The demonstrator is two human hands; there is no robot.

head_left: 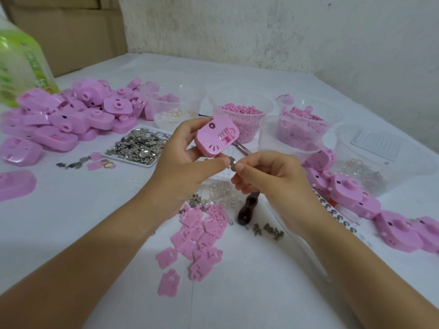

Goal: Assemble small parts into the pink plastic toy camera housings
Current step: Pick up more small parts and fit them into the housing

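"Pink housing (215,136), inner side showing. The left hand (180,160) grips it by the edges, raised above the table (237,293)."

"And the right hand (266,179)?"

"It pinches a small metal piece (232,161) just below the housing, with the left thumb tip right beside it. Tweezers (241,147) stick out of the same hand."

"What lies round about?"

"Flat pink plates (202,233) under the wrists, a dark-handled tool (245,211) beside them. Left of the hands sits a tray (128,159) of metal bits, a heap of housings (71,117) beyond it, clear tubs (267,104) of pink parts behind."
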